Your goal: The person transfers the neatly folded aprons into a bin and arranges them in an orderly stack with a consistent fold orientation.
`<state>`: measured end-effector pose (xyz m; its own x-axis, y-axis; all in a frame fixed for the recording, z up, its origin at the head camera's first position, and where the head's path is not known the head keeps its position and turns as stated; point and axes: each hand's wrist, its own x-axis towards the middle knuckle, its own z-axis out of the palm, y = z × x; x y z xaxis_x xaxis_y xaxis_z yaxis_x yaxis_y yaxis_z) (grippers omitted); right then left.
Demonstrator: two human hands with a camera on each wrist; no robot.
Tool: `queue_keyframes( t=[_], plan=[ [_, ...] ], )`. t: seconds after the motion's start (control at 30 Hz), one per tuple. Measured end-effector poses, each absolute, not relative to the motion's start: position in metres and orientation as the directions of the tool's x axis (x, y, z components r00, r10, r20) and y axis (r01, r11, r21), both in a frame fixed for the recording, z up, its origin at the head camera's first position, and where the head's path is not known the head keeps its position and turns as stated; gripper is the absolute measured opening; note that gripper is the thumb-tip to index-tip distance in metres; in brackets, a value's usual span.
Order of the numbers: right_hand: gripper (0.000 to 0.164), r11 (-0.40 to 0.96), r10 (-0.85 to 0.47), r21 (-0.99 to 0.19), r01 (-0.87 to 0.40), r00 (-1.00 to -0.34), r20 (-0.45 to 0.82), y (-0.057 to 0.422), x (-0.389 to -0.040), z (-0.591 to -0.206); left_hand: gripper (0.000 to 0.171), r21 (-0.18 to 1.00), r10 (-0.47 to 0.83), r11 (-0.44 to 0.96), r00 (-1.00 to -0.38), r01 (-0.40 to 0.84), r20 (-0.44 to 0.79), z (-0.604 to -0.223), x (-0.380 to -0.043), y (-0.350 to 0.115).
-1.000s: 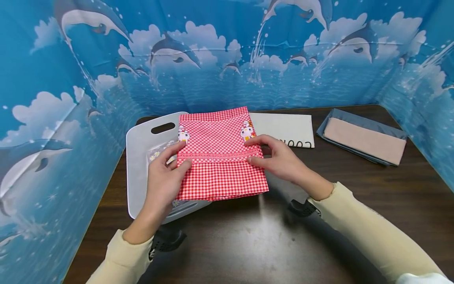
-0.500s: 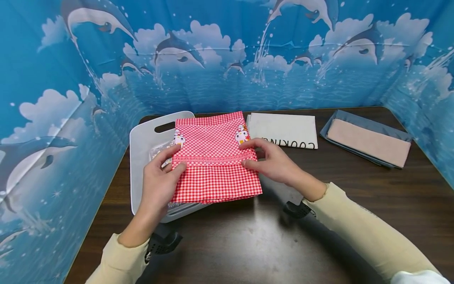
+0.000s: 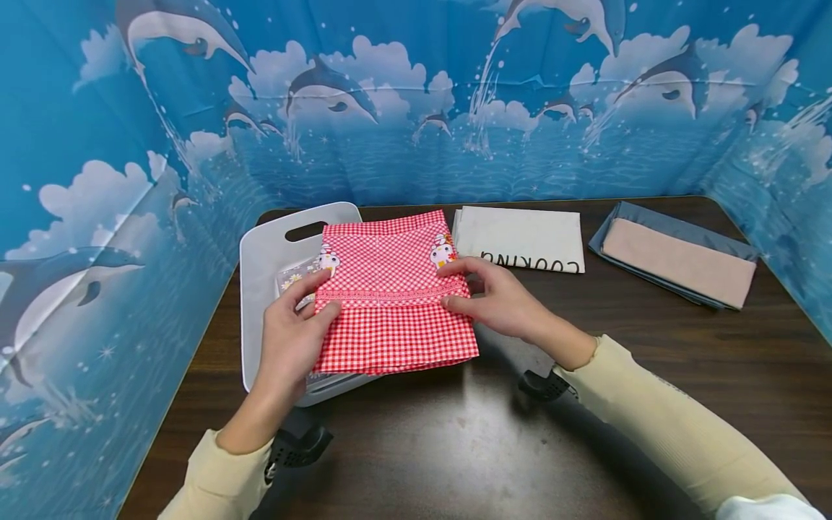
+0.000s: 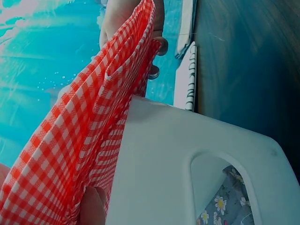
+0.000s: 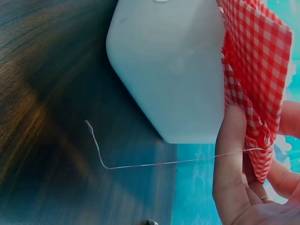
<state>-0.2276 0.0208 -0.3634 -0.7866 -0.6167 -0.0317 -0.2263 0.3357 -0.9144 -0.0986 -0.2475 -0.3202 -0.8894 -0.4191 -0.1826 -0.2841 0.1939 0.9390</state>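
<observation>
Both hands hold a folded red-and-white checked cloth (image 3: pixel 390 336) above a pale grey plastic basket (image 3: pixel 255 310). White rabbit figures and a lace-like band decorate its front. My left hand (image 3: pixel 290 343) pinches the cloth's left edge, thumb in front. At the right edge, my right hand (image 3: pixel 503 300) pinches it between thumb and fingers. Several loose layers show edge-on in the left wrist view, where the checked cloth (image 4: pixel 93 126) overlaps the basket (image 4: pixel 154 150). A loose thread (image 5: pixel 140 165) hangs from it in the right wrist view. Inside the basket lies daisy-print fabric (image 3: pixel 295 276), partly hidden.
A folded cream cloth (image 3: pixel 520 235) with black "COOKING" lettering lies at the back of the dark wooden table (image 3: pixel 572 448). To its right are folded blue-grey and pink cloths (image 3: pixel 679 260). A dolphin-print curtain (image 3: pixel 403 166) encloses the back and sides.
The checked cloth, held by both hands, has moved slightly left over the basket, and its top edge has come down a little. Both hands keep the same grip.
</observation>
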Motion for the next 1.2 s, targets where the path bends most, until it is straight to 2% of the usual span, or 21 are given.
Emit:
queue_keyframes(
  t=[0.37, 0.63, 0.87, 1.1, 1.2],
  plan=[
    [0.047, 0.321, -0.643, -0.917, -0.238, -0.766, -0.026, 0.005, -0.229, -0.356, 0.054, 0.934, -0.455, 0.232, -0.879, -0.272, -0.143, -0.311, -0.099, -0.259],
    [0.053, 0.283, -0.665, -0.943, -0.177, -0.745, -0.059, -0.019, -0.235, -0.344, 0.055, 0.921, -0.504, 0.276, -0.857, -0.275, -0.105, -0.304, -0.100, -0.280],
    [0.054, 0.238, -0.675, -0.964, -0.121, -0.734, -0.074, -0.041, -0.243, -0.335, 0.056, 0.911, -0.547, 0.256, -0.825, -0.324, -0.140, -0.302, -0.102, -0.298],
    [0.055, 0.225, -0.681, -0.966, -0.129, -0.730, -0.061, -0.064, -0.250, -0.333, 0.055, 0.895, -0.597, 0.281, -0.793, -0.346, -0.119, -0.302, -0.106, -0.314],
    [0.054, 0.228, -0.679, -0.965, -0.129, -0.732, -0.063, -0.071, -0.252, -0.331, 0.054, 0.913, -0.607, 0.236, -0.784, -0.332, -0.128, -0.302, -0.107, -0.320]
  ],
)
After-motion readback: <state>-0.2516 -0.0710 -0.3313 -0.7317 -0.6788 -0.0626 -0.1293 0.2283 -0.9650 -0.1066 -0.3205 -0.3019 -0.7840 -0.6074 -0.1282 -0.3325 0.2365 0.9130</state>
